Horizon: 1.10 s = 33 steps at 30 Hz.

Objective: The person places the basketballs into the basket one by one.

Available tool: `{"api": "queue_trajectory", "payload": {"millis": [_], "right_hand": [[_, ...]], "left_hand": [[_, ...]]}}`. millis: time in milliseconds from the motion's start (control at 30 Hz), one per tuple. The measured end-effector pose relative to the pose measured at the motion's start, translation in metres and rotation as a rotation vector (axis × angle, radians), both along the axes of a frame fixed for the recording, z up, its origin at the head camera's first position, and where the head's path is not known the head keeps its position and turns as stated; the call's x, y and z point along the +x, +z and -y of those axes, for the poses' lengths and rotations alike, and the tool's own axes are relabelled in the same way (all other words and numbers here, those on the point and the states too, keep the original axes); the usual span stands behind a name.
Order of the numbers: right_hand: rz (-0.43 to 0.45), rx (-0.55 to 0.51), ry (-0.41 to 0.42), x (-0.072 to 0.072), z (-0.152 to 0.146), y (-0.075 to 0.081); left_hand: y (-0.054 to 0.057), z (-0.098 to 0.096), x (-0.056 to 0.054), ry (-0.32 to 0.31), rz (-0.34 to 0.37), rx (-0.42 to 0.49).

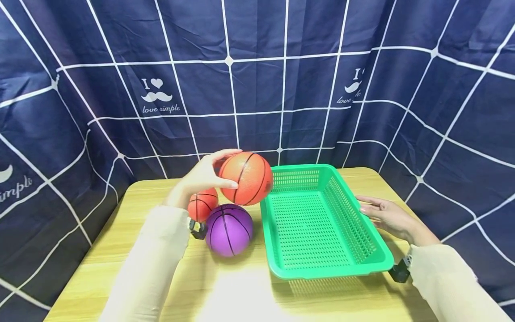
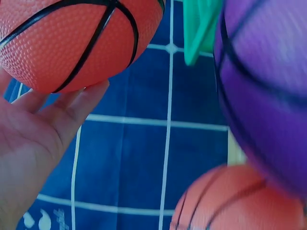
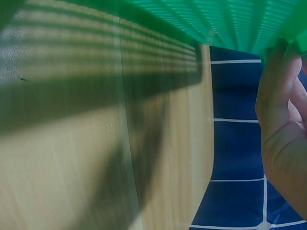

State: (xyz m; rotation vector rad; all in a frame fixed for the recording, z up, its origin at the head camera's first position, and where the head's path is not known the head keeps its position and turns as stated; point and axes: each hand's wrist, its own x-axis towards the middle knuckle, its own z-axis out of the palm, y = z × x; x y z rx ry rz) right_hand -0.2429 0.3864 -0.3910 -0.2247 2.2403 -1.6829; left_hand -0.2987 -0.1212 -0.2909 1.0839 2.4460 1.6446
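Note:
My left hand (image 1: pixel 203 176) holds an orange toy basketball (image 1: pixel 248 179) up in the air, its thumb on the near side and other fingers around the far side. The ball hangs beside the left rim of a green plastic basket (image 1: pixel 267 243). Below that hand, a purple ball (image 1: pixel 229 235) and a smaller red-orange ball (image 1: pixel 202 203) sit together on the table; in the left wrist view the purple ball (image 2: pixel 268 81) looms close. My right hand (image 1: pixel 388 217) touches the basket's right rim with extended fingertips; in the right wrist view its fingers (image 3: pixel 283 81) lie against the green edge.
The light wooden table (image 1: pixel 132 214) carries the basket on its right half and the two resting balls left of it. A dark blue curtain (image 1: pixel 257 89) with white grid lines encloses the back and sides. A small black device (image 1: pixel 198 229) sits at each wrist.

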Motion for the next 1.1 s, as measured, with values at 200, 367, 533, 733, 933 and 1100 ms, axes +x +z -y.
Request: {"api": "queue_trajectory", "payload": {"millis": [200, 367, 533, 733, 933, 1100], "right_hand": [[-0.009, -0.025, 0.008, 0.001, 0.0, 0.001], [-0.005, -0.005, 0.006, 0.0, 0.0, 0.002], [0.002, -0.018, 0.011, 0.0, 0.001, 0.003], [-0.002, -0.023, 0.0, 0.0, 0.001, 0.004], [0.008, -0.021, -0.013, 0.001, 0.002, 0.005], [0.005, -0.057, -0.009, 0.0, 0.002, 0.003]], "left_hand": [[-0.003, -0.039, -0.012, -0.033, 0.014, 0.024], [-0.009, -0.07, -0.021, -0.075, 0.028, 0.067], [-0.012, -0.096, -0.028, -0.082, 0.011, 0.075], [-0.017, -0.126, -0.034, -0.029, 0.033, 0.044], [-0.029, -0.156, -0.036, 0.028, 0.056, 0.014], [-0.041, -0.177, -0.034, 0.071, 0.118, 0.026]]}}
